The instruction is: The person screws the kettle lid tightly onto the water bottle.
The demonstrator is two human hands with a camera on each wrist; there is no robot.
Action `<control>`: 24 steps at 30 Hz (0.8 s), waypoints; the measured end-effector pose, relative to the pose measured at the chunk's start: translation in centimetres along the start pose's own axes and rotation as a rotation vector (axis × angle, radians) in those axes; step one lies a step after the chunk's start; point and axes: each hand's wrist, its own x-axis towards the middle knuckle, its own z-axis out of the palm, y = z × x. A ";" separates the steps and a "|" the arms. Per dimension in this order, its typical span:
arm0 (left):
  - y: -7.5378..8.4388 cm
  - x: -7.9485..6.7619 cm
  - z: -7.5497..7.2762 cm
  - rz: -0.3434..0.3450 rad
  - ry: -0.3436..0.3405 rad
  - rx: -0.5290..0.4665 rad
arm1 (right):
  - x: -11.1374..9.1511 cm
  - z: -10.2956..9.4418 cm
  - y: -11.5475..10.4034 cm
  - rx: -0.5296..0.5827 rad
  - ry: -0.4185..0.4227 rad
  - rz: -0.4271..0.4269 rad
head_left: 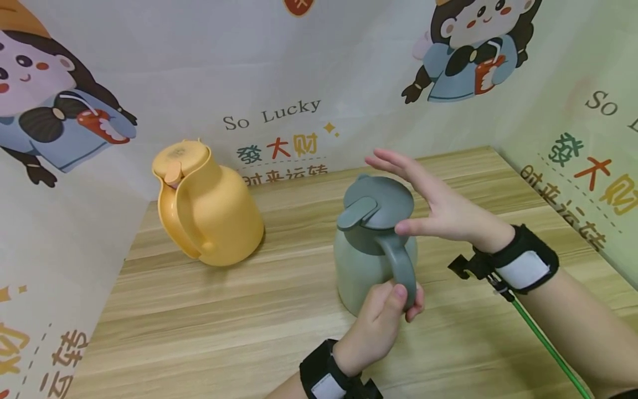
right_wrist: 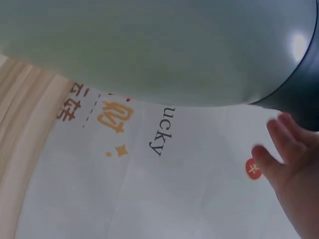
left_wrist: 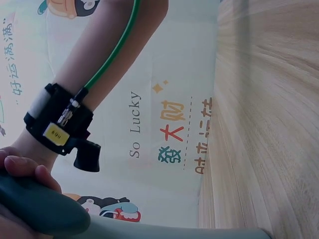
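Observation:
A sage-green thermal jug with a darker lid stands right of centre on the table. My left hand grips the lower end of its dark handle, thumb on the near side. Over the lid's right side, my right hand is spread, its thumb at the lid's edge and the other fingers stretched out behind. In the left wrist view the dark handle fills the lower left corner. The right wrist view has the jug's body across the top, with the right hand beside its dark upper part.
A yellow thermal jug stands at the left on the wood-grain table. Printed white sheets form walls behind and at both sides. Black straps circle both wrists, and a green cable runs along the right forearm.

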 end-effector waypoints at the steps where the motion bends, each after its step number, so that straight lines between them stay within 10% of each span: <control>1: -0.1 -0.1 0.0 0.000 0.000 0.003 | 0.2 -0.2 0.2 0.050 -0.033 0.013; 9: 1.4 0.3 -0.2 0.002 -0.001 -0.009 | 0.8 -0.1 0.2 0.119 -0.085 0.036; 24: 1.1 0.3 -0.2 0.011 0.002 -0.006 | 0.0 3.0 -2.6 -0.200 0.237 0.308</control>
